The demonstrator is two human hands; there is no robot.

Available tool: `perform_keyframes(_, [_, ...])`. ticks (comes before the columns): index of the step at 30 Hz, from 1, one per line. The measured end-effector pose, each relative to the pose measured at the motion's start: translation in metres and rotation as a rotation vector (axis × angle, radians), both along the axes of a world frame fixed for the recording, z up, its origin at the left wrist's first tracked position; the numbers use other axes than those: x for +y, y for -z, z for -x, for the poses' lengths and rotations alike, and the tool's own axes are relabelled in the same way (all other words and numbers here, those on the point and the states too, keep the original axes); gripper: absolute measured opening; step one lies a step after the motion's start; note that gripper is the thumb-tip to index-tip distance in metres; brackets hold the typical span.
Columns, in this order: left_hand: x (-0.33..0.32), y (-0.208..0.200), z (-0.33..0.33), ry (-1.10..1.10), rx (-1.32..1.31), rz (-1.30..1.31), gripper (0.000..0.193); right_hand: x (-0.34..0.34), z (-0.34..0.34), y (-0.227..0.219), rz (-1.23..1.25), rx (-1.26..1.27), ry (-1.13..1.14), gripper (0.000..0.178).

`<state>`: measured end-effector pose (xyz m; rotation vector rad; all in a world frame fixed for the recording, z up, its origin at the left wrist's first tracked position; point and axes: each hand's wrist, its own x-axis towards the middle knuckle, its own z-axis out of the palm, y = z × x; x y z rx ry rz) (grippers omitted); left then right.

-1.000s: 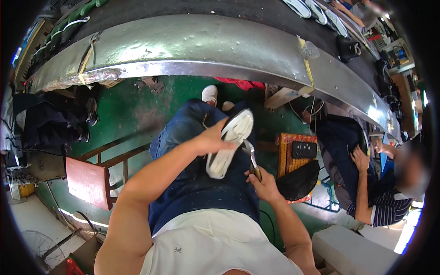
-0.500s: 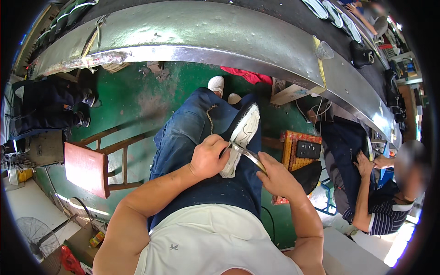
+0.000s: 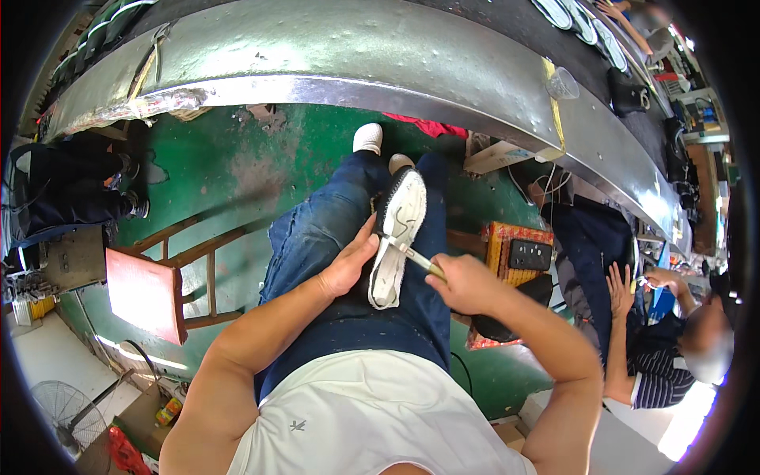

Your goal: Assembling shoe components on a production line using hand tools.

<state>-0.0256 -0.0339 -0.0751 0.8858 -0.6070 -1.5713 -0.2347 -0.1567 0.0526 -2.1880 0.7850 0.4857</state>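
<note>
A shoe (image 3: 407, 207) lies across my thighs with its pale underside up, dark upper folded round its edge and dark lines on the white. My left hand (image 3: 353, 261) grips its left side near the middle, thumb on top and the other fingers partly hidden. In my right hand (image 3: 467, 283) is a metal tool with a pale handle (image 3: 427, 266). Its crosswise metal head rests on or just above the shoe's middle, close to my left fingertips. I cannot tell whether it is a hammer or pincers.
A metal-edged bench (image 3: 332, 87) curves across the far side, with shoes (image 3: 609, 43) on top. At left stands a wooden stool (image 3: 142, 289); a fan (image 3: 67, 416) is lower left. On a woven seat (image 3: 499, 261) at right lies a black device (image 3: 532, 255). A co-worker (image 3: 661, 356) sits beyond it.
The shoe has shifted left and points more straight ahead. My left fingers have gone from a pinch at the tool's head to the shoe's side. My right hand has turned the tool flatter.
</note>
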Motion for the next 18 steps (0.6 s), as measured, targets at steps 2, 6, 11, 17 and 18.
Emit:
perform_keyframes(2, [-0.005, 0.001, 0.001, -0.041, -0.062, -0.021, 0.071, 0.024, 0.003, 0.026, -0.078, -0.117, 0.212, 0.024])
perform_keyframes(6, [-0.014, 0.013, 0.005, -0.061, -0.349, -0.013, 0.078, 0.068, 0.010, 0.060, -0.118, -0.250, 0.494, 0.031])
perform_keyframes(11, [-0.014, 0.012, 0.010, -0.170, -0.383, -0.032, 0.080, 0.017, 0.013, 0.022, 0.055, -0.215, 0.207, 0.043])
perform_keyframes(17, [-0.012, 0.005, 0.019, -0.221, -0.690, -0.101, 0.081, -0.028, -0.001, 0.001, 0.025, -0.125, 0.029, 0.035])
perform_keyframes(18, [-0.012, 0.003, 0.020, -0.247, -0.670, -0.105, 0.080, -0.026, -0.002, 0.008, 0.024, -0.127, 0.021, 0.035])
